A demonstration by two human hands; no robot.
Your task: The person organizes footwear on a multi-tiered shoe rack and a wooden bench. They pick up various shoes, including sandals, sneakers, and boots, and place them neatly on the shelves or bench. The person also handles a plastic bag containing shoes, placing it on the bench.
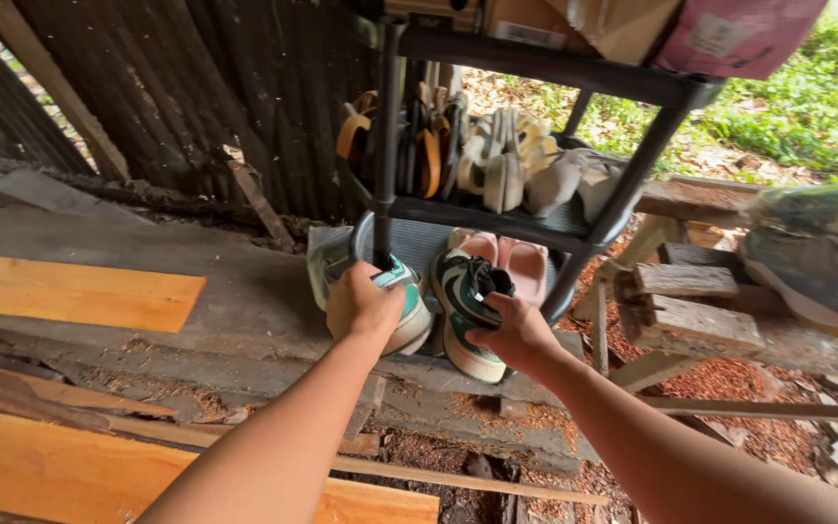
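Head view: the left hand (pixel 361 306) is wrapped over a white and teal sneaker (pixel 407 309), fingers closed on its upper. The right hand (pixel 514 332) is clamped on the heel of a green and white sneaker (pixel 465 311) with a dark sock stuffed in its opening. Both shoes sit side by side at the lowest level of a dark shoe rack (pixel 497 218), just in front of pink slippers (pixel 521 264). Sandals (pixel 477 155) stand on edge on the shelf above. A grey shoe (pixel 812 281) lies on a rough wooden bench (pixel 720 325) to the right. Orange planks (pixel 60 289) lie at left.
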